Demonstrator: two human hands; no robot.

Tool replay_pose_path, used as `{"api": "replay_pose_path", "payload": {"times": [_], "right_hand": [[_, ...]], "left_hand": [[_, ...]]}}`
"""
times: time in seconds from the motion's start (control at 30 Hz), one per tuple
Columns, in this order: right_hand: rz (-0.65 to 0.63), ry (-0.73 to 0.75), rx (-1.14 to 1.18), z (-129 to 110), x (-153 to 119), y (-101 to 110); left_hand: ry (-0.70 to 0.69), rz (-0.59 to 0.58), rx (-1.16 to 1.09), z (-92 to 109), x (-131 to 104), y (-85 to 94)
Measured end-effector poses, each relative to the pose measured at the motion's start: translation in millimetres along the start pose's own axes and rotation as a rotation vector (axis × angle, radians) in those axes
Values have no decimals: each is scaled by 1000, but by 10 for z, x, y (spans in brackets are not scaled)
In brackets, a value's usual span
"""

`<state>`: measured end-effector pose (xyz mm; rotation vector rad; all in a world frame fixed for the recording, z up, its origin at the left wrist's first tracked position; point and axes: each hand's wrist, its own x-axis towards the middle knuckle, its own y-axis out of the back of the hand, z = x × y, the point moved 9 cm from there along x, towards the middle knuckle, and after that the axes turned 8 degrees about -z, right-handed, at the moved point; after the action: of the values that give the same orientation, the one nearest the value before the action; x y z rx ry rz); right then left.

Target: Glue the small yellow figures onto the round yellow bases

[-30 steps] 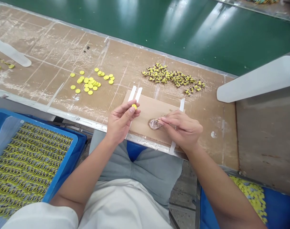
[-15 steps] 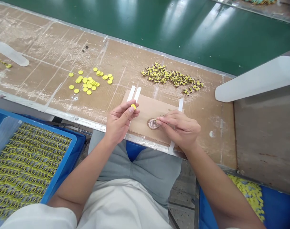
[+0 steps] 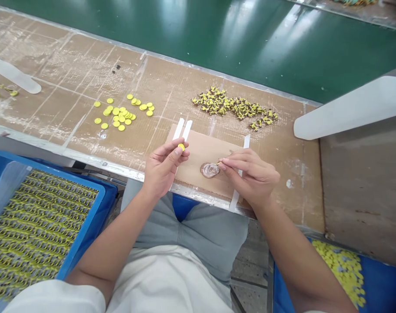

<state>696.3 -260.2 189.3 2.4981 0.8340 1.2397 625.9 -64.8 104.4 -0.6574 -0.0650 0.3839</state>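
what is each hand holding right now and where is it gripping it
The left hand pinches a small yellow disc by its edge between thumb and forefinger. The right hand holds a tiny yellowish piece at its fingers; the exact hold cannot be told.

A factory assembly line is showing here: a green conveyor belt (image 3: 250,43) is running past a cardboard-covered bench (image 3: 87,69), with blue bins (image 3: 96,204) holding hundreds of identical small yellow parts (image 3: 122,112).

The small piece (image 3: 219,164) pinched in the right hand (image 3: 250,176) is too small to tell.
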Motion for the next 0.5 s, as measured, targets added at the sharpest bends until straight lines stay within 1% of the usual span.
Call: {"api": "replay_pose_path", "payload": {"times": [0.23,0.5], "right_hand": [[-47,13,-35,-13,10,-54],[-57,28,-39,-33,42,-74]], "left_hand": [[-5,-24,-21,-3,-2,-23],[-3,-31,-28,-9,-2,-12]]}}
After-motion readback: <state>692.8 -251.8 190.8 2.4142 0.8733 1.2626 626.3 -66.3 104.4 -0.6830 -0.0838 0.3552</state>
